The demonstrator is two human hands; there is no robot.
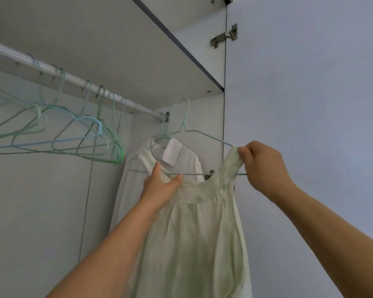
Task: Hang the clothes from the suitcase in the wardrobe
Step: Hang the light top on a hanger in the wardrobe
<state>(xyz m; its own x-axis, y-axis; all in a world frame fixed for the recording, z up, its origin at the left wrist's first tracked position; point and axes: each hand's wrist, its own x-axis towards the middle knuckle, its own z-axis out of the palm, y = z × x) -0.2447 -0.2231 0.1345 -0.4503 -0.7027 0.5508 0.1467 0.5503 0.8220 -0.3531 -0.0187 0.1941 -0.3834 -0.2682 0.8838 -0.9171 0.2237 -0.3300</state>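
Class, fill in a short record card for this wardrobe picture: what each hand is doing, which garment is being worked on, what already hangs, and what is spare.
left hand: holds the pale green dress at its neckline
right hand: pinches the dress strap over the wire hanger
hanger hook: not on the rail
already hung: white shirt
spare: empty hangers on the rail

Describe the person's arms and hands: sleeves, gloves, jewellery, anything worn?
Both forearms are bare as far as the frame shows; no sleeves in view. The left hand and right hand wear no gloves. No watch, bracelet or ring is visible on the sides that show.
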